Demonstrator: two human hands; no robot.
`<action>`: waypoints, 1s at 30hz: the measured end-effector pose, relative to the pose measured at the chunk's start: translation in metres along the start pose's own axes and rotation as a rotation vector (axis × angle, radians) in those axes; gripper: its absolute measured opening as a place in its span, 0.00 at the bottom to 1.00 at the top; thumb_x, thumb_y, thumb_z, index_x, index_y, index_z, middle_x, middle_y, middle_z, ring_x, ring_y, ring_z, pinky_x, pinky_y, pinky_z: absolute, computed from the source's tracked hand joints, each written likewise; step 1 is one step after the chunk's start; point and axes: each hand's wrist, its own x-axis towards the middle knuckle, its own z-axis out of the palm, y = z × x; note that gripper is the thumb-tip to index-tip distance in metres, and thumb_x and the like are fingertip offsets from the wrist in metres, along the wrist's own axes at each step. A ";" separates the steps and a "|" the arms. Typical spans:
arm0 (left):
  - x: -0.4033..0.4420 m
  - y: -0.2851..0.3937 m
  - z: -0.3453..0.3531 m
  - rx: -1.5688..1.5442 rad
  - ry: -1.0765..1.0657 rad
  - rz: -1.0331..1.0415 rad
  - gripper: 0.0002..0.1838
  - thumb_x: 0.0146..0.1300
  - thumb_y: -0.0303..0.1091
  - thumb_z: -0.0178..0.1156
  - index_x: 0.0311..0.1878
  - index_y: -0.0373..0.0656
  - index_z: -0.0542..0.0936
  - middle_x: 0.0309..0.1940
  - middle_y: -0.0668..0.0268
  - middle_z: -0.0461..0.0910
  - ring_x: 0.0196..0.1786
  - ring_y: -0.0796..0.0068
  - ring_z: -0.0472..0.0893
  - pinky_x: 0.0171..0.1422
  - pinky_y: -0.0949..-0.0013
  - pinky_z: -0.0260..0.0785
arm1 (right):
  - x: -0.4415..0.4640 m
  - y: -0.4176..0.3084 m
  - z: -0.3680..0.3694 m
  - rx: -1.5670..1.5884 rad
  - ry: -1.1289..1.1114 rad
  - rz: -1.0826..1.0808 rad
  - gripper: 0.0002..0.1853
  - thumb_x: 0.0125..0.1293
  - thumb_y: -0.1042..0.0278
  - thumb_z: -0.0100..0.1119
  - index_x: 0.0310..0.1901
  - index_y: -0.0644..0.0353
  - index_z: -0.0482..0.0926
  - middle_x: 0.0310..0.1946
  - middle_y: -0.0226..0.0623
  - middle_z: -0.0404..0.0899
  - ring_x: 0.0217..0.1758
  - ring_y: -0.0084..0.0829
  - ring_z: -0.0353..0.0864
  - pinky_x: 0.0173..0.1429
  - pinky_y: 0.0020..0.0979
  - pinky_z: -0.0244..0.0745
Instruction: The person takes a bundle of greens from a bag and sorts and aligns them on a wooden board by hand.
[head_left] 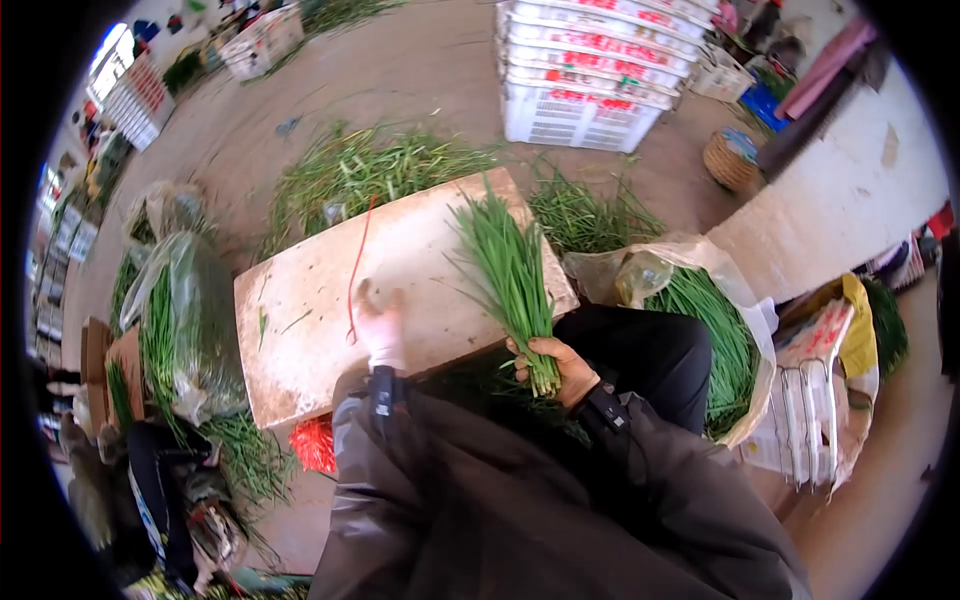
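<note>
My right hand (pixel 568 372) is closed round the lower ends of a bunch of long green stalks (pixel 505 255), whose leafy tips fan out over the right part of a pale board (pixel 300 350). Over the middle of the board is my left hand (pixel 381 322), slightly blurred, its fingers apart and nothing seen in them. Just left of that hand, a thin red string (pixel 359 262) lies across the board and hangs over its far edge.
Loose green stalks (pixel 400 165) lie beyond the board. Stacked white crates (pixel 580 110) stand farther off. Bags of stalks flank the board, one clear (pixel 205 330) at left, one whitish (pixel 755 345) at right. A red plastic bundle (pixel 314 445) touches the near edge. Another person's leg (pixel 165 480) shows lower left.
</note>
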 end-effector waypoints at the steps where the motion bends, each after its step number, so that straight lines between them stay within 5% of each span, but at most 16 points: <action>1: 0.002 0.006 0.000 0.185 0.022 -0.065 0.45 0.59 0.44 0.77 0.77 0.38 0.70 0.76 0.49 0.71 0.79 0.57 0.69 0.83 0.51 0.57 | -0.003 0.000 0.006 0.049 0.031 -0.035 0.21 0.71 0.65 0.66 0.62 0.65 0.81 0.48 0.37 0.88 0.39 0.30 0.87 0.47 0.35 0.87; 3: 0.009 0.014 -0.004 0.558 0.090 -0.185 0.47 0.58 0.49 0.75 0.77 0.37 0.69 0.77 0.48 0.68 0.81 0.53 0.65 0.83 0.46 0.56 | -0.005 -0.004 0.013 0.060 0.041 -0.045 0.22 0.72 0.63 0.66 0.63 0.65 0.80 0.45 0.37 0.88 0.38 0.31 0.87 0.47 0.34 0.87; 7: 0.005 0.000 -0.004 0.882 -0.046 -0.092 0.53 0.59 0.62 0.69 0.81 0.40 0.64 0.83 0.52 0.61 0.86 0.52 0.55 0.88 0.46 0.47 | -0.004 -0.011 0.007 0.018 0.004 -0.046 0.23 0.71 0.60 0.67 0.62 0.65 0.80 0.40 0.38 0.87 0.37 0.31 0.87 0.46 0.33 0.86; 11: -0.006 -0.022 -0.001 0.851 -0.189 0.121 0.53 0.61 0.63 0.68 0.82 0.39 0.63 0.83 0.54 0.62 0.86 0.51 0.56 0.88 0.47 0.45 | -0.004 -0.014 0.007 -0.048 0.070 -0.096 0.20 0.69 0.59 0.69 0.57 0.62 0.82 0.38 0.37 0.86 0.37 0.31 0.87 0.44 0.33 0.86; 14: -0.031 -0.007 -0.005 0.717 -0.373 0.341 0.50 0.60 0.55 0.72 0.80 0.41 0.66 0.82 0.54 0.63 0.85 0.51 0.58 0.88 0.46 0.47 | -0.003 -0.018 0.004 -0.070 0.045 -0.128 0.24 0.69 0.66 0.69 0.63 0.69 0.78 0.52 0.40 0.85 0.43 0.32 0.87 0.48 0.38 0.88; 16: -0.043 0.005 -0.007 0.625 -0.452 0.404 0.48 0.59 0.53 0.73 0.79 0.42 0.67 0.81 0.53 0.63 0.85 0.49 0.58 0.87 0.45 0.49 | -0.005 -0.020 0.013 -0.133 0.060 -0.181 0.21 0.68 0.66 0.70 0.59 0.67 0.81 0.44 0.38 0.87 0.36 0.33 0.88 0.42 0.37 0.87; 22: -0.060 0.010 -0.011 0.697 -0.474 0.464 0.47 0.62 0.53 0.72 0.79 0.40 0.67 0.81 0.53 0.64 0.84 0.48 0.60 0.85 0.39 0.49 | -0.007 -0.028 0.042 -0.326 0.082 -0.278 0.17 0.66 0.68 0.71 0.53 0.64 0.82 0.37 0.35 0.86 0.39 0.29 0.87 0.45 0.32 0.84; 23: -0.060 0.010 -0.012 0.689 -0.477 0.466 0.47 0.62 0.54 0.71 0.79 0.40 0.67 0.80 0.53 0.64 0.84 0.48 0.60 0.85 0.39 0.49 | -0.005 -0.034 0.042 -0.314 0.043 -0.224 0.22 0.66 0.79 0.69 0.62 0.65 0.80 0.47 0.35 0.87 0.45 0.29 0.87 0.51 0.31 0.83; 30: -0.056 0.003 -0.012 0.650 -0.496 0.464 0.47 0.64 0.55 0.70 0.79 0.40 0.66 0.80 0.52 0.65 0.83 0.46 0.60 0.84 0.39 0.49 | 0.047 -0.028 0.090 -0.465 -0.025 -0.355 0.26 0.64 0.80 0.71 0.64 0.67 0.77 0.49 0.36 0.87 0.48 0.28 0.87 0.54 0.31 0.83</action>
